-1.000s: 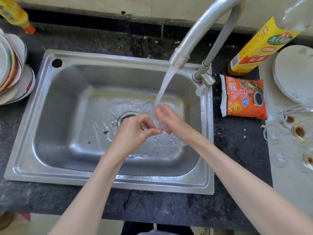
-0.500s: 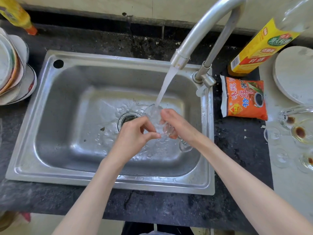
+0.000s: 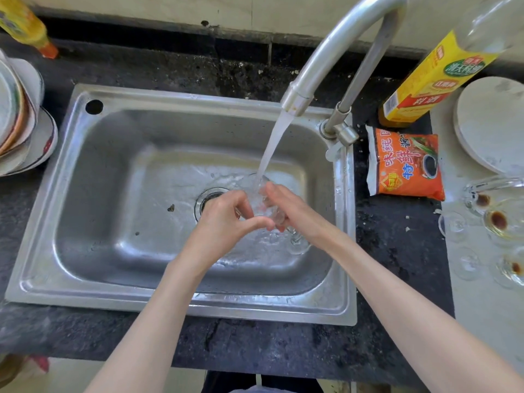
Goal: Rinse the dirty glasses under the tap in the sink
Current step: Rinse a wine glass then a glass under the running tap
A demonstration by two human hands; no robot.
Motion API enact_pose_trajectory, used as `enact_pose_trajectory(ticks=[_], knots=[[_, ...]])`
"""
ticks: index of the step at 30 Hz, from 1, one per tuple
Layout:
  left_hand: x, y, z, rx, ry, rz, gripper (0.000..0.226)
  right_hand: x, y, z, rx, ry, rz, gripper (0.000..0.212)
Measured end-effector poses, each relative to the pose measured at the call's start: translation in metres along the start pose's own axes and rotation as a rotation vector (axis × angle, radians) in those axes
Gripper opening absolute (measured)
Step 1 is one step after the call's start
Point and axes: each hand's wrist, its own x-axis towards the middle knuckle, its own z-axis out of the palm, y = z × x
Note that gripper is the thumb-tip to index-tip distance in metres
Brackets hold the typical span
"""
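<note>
a steel sink [image 3: 85,211] takes water from the curved tap [image 3: 326,63]. over the drain, the left hand [image 3: 224,222] and right hand [image 3: 295,211] both curl around a clear stemmed glass [image 3: 259,199] under the stream. an orange sachet [image 3: 405,163] bears chinese characters; dirty glasses [image 3: 499,221] wait right.

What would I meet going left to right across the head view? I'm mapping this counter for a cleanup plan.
Stacked plates → sink → left hand → glass under the tap's stream → right hand → orange sauce packet → dirty glasses.
</note>
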Motion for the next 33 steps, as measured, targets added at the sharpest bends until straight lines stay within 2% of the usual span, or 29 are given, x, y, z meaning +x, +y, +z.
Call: enact_pose_trajectory(ticks=[4,7,10,12,14,16,18,20,23,24,26,28,30,33], knots=[[0.008,0.003,-0.015,0.094,-0.143,0.137,0.039,-0.003,-0.002,-0.001,0.095,0.028,0.042,0.057],[0.016,0.006,-0.036,0.029,-0.320,0.157,0.031,-0.005,0.000,-0.007,0.283,-0.087,0.139,0.072],[0.016,0.005,-0.035,0.062,-0.403,0.200,0.027,-0.002,0.002,-0.013,0.282,-0.179,0.148,0.079],[0.016,0.006,-0.031,0.054,-0.422,0.154,0.016,-0.001,0.000,-0.017,0.241,-0.202,0.148,0.078],[0.016,0.010,-0.033,-0.026,-0.434,0.031,0.005,-0.006,-0.005,-0.017,0.223,-0.231,0.145,0.077],[0.017,0.013,-0.035,-0.024,-0.456,-0.014,0.008,-0.007,-0.007,-0.015,0.187,-0.164,0.154,0.073],[0.015,0.018,-0.035,0.040,-0.473,-0.037,0.016,-0.005,-0.008,-0.011,0.096,0.003,0.123,0.065],[0.013,0.023,-0.032,0.015,-0.436,-0.086,0.011,0.000,-0.007,-0.006,0.022,0.150,0.021,0.054],[0.010,0.026,-0.028,-0.190,-0.350,-0.205,0.019,0.004,0.000,-0.004,-0.174,0.236,-0.133,0.043],[0.011,0.026,-0.027,-0.266,-0.329,-0.241,0.023,0.005,0.003,-0.004,-0.260,0.205,-0.152,0.050],[0.014,0.025,-0.027,-0.392,-0.317,-0.321,0.029,0.005,0.009,-0.005,-0.373,0.117,-0.204,0.079],[0.018,0.026,-0.027,-0.556,-0.315,-0.445,0.034,0.005,0.015,-0.004,-0.374,0.058,-0.262,0.087],[0.021,0.025,-0.027,-0.766,-0.322,-0.563,0.036,0.003,0.020,-0.005,-0.379,0.035,-0.288,0.079],[0.024,0.023,-0.029,-0.973,-0.344,-0.600,0.043,0.000,0.024,-0.005,-0.473,0.039,-0.336,0.065]])
